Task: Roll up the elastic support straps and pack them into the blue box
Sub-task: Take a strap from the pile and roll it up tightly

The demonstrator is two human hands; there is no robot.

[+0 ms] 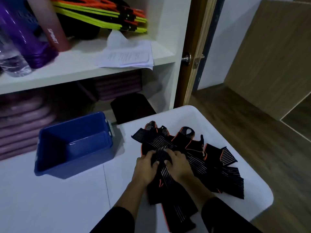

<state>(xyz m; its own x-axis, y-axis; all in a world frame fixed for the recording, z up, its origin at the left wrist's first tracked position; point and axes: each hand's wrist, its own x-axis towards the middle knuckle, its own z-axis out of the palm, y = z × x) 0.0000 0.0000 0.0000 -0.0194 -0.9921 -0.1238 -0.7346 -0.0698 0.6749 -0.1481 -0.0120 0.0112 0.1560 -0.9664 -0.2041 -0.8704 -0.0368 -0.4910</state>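
Observation:
A heap of black elastic support straps (208,158) with orange edging and thin pale stripes lies on the right part of the white table (67,199). My left hand (146,167) and my right hand (176,163) sit side by side on one strap (164,175) that runs toward me, fingers curled over a small bunched or rolled part of it. The blue box (74,143) stands open to the left of the heap, with nothing visible inside it.
A white shelf unit (84,68) stands behind the table with bottles, papers, bright yellow and orange items and stacked purple mats. A black pad (133,107) leans under the shelf. A wooden door and wood floor (235,123) lie to the right of the table's rounded edge.

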